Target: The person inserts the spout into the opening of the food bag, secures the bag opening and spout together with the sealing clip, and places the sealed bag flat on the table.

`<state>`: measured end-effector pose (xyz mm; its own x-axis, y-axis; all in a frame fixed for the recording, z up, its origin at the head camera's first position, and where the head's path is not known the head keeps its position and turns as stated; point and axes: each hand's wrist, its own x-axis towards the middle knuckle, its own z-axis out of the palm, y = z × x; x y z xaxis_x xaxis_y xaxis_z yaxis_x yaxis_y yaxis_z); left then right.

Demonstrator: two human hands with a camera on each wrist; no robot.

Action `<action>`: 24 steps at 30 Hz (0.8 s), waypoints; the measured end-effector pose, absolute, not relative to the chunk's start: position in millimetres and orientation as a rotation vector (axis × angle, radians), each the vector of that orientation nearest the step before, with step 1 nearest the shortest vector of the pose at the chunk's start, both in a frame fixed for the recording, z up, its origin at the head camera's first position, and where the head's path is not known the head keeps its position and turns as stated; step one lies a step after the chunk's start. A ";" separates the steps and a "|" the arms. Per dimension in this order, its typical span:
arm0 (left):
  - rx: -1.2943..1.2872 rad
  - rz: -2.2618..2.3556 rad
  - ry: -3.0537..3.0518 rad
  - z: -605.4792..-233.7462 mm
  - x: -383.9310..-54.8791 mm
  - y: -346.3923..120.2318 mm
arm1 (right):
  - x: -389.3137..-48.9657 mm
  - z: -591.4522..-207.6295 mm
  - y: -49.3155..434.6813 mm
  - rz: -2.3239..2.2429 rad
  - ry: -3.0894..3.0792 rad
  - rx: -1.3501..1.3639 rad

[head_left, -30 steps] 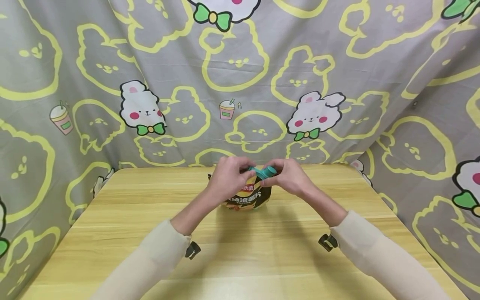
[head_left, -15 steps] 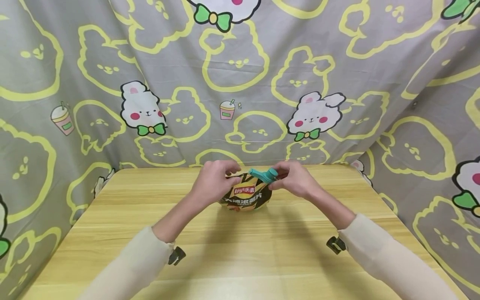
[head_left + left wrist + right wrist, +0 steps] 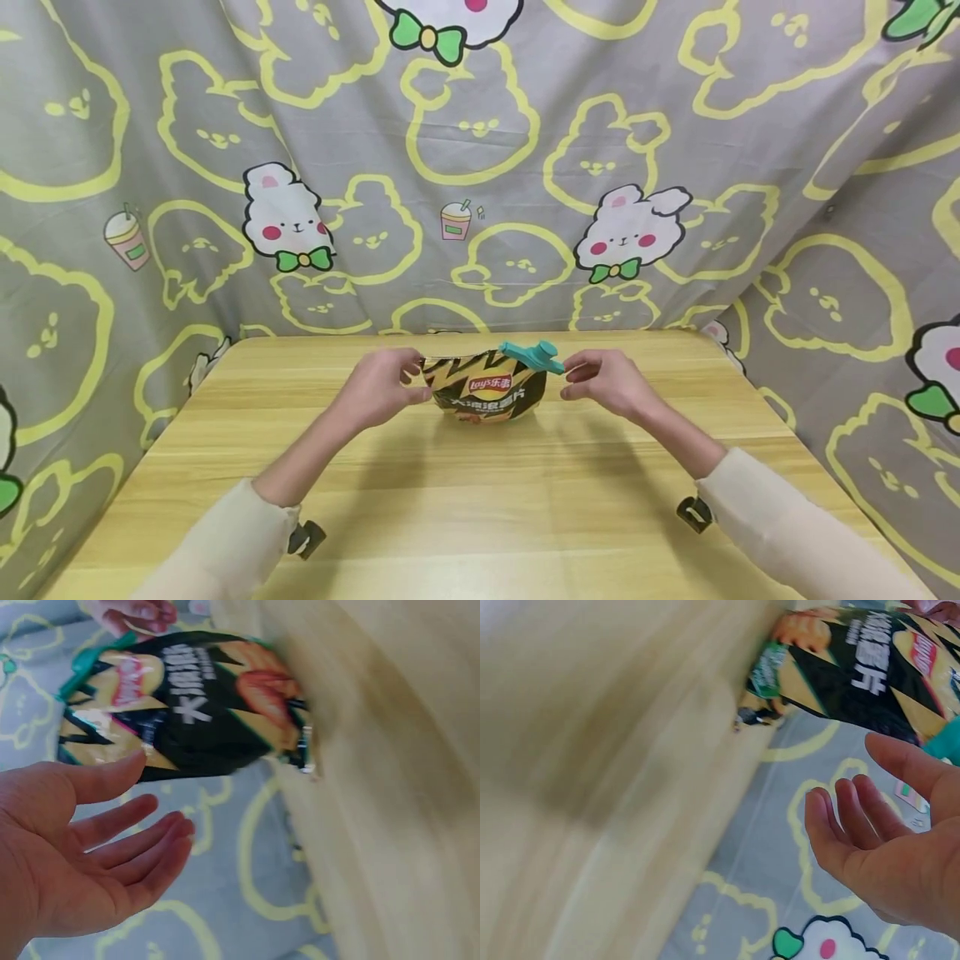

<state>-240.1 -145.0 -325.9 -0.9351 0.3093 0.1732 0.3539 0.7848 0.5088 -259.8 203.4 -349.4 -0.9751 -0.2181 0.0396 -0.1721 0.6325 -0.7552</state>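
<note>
A black-and-gold bag of Lay's potato chips (image 3: 491, 404) stands upright toward the table's far edge in the head view. Across the right part of its top edge sits a teal bag clip (image 3: 534, 357) with a round cap. Beside the bag's left edge is my left hand (image 3: 381, 387). Its fingers are relaxed and hold nothing in the left wrist view, where the thumb tip overlaps the bag (image 3: 225, 697). My right hand (image 3: 606, 383) is at the clip's right end, fingers loosely bent and holding nothing. In the right wrist view, its thumb lies close to the clip (image 3: 945, 742).
The wooden table (image 3: 480, 517) extends toward me in front of the bag. A grey curtain (image 3: 360, 125) printed with cartoon animals hangs behind the table and along both sides. A black strap piece (image 3: 306, 540) is at my left sleeve, another (image 3: 694, 514) at the right.
Both hands have let go and drawn apart, the left going leftward and the right going rightward. The bag's front and the teal clip, earlier partly covered by fingers, now show fully.
</note>
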 end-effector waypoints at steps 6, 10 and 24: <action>-0.533 -0.935 -3.016 -357.5 -249.9 -152.6 | -261.2 -371.9 194.4 -1.323 2.759 -0.316; -0.554 -0.953 -3.016 -373.8 -254.0 -151.8 | -263.8 -383.9 185.4 -1.320 2.782 -0.290; -0.508 -1.090 -2.902 -385.1 -262.4 -137.3 | -265.1 -394.9 169.5 -1.395 2.739 -0.288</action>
<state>-262.4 -137.3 -385.1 -0.9477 0.2987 0.1123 0.2989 0.7070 0.6410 -265.1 169.5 -394.9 -0.9812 -0.1896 0.0365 -0.1410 0.5745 -0.8063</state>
